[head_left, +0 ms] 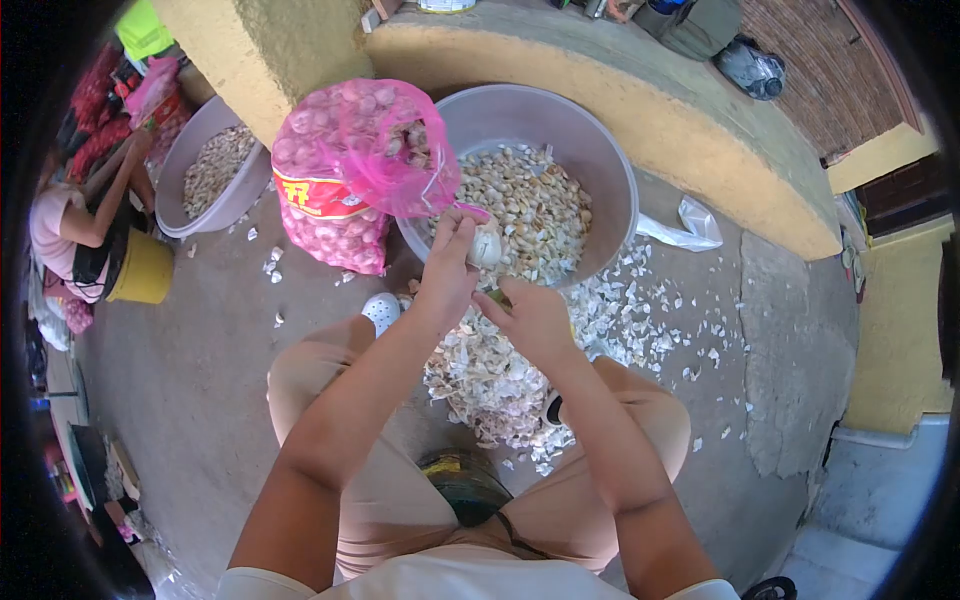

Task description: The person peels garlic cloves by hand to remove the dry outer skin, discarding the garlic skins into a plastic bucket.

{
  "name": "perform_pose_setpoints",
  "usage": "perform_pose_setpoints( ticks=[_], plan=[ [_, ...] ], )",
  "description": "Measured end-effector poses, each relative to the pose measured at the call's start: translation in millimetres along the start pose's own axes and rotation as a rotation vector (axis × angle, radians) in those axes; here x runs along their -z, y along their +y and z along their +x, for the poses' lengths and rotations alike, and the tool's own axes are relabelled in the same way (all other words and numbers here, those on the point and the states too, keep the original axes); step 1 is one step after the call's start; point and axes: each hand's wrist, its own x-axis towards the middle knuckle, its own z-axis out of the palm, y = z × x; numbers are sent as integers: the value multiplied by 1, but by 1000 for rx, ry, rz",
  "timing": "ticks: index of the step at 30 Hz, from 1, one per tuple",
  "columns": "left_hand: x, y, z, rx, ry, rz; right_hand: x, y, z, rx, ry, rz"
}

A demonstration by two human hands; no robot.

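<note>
A whitish garlic bulb (pixel 485 248) is held in my left hand (pixel 452 262), over the near rim of a large grey basin (pixel 617 180). The basin holds many loose garlic cloves (pixel 545 205). Close by on the right, my right hand (pixel 532 318) is closed around a small greenish thing (pixel 498 297), mostly hidden by the fingers; it may be a knife handle. Below both hands, a heap of papery garlic skins (pixel 490 385) lies on the floor between my feet. A pink mesh sack of garlic bulbs (pixel 335 150) stands open left of the basin.
At the left, another person (pixel 75 215) sits by a yellow bucket (pixel 142 268) and a second basin (pixel 173 190) of cloves. A curved concrete ledge (pixel 640 110) runs behind my basin. A white plastic bag (pixel 695 225) lies right of it, near scattered skins.
</note>
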Motion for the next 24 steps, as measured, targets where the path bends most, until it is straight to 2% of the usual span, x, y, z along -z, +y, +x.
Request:
perform_pose_setpoints(
  ticks=[4, 7, 10, 12, 16, 22, 24],
  plan=[
    [1, 1, 1, -81, -36, -121, 15, 2, 4, -140, -277, 33],
    [7, -2, 3, -58, -48, -111, 22, 10, 7, -143, -162, 364],
    [5, -1, 0, 17, -47, -51, 32, 8, 11, -214, -170, 486],
    [1, 3, -4, 115, -7, 69, 28, 10, 11, -175, -118, 488],
    [0, -10, -2, 4, -59, 74, 12, 21, 14, -214, -110, 494],
    [-3, -19, -8, -159, -83, 195, 15, 12, 13, -433, -177, 784],
    [-2, -25, -9, -242, -68, 285, 14, 12, 12, -427, -174, 793]
  ],
)
